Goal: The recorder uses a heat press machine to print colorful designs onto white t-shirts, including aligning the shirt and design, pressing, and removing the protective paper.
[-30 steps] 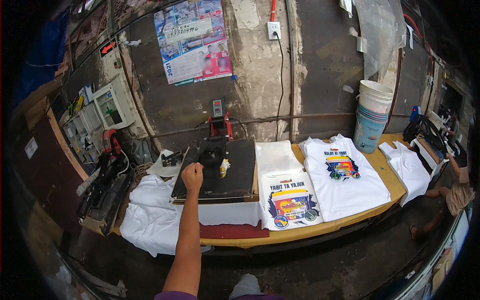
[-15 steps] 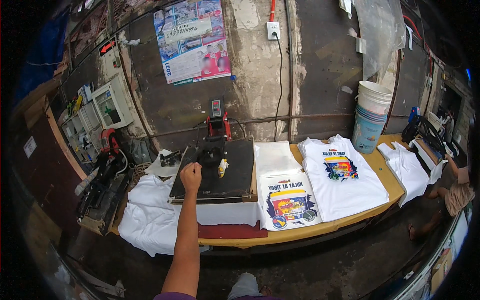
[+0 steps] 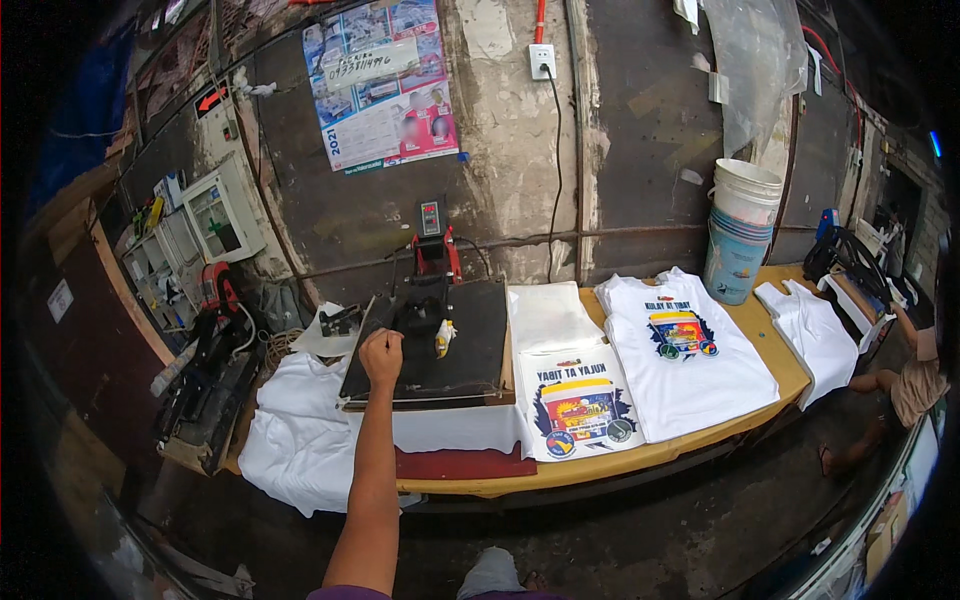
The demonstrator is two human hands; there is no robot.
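My left hand (image 3: 381, 358) is closed in a fist over the left part of a black heat press (image 3: 440, 375). It appears to grip the press handle, which the fingers mostly hide. The press is lowered, with a small display box (image 3: 430, 217) at its back and a yellow-and-white crumpled cloth (image 3: 444, 338) on its middle. White fabric (image 3: 455, 428) sticks out from under its front edge, above a dark red pad (image 3: 465, 464). My right hand is out of view.
Printed transfer sheets (image 3: 585, 405) lie right of the press, beside a printed white T-shirt (image 3: 690, 370). White shirts (image 3: 300, 430) hang over the table's left edge. Stacked buckets (image 3: 740, 235) stand at the back. Another press (image 3: 210, 370) is far left; a person (image 3: 912, 385) works far right.
My left fist stays at the same spot on the press. The whole view has shifted very slightly; nothing on the table has visibly moved.
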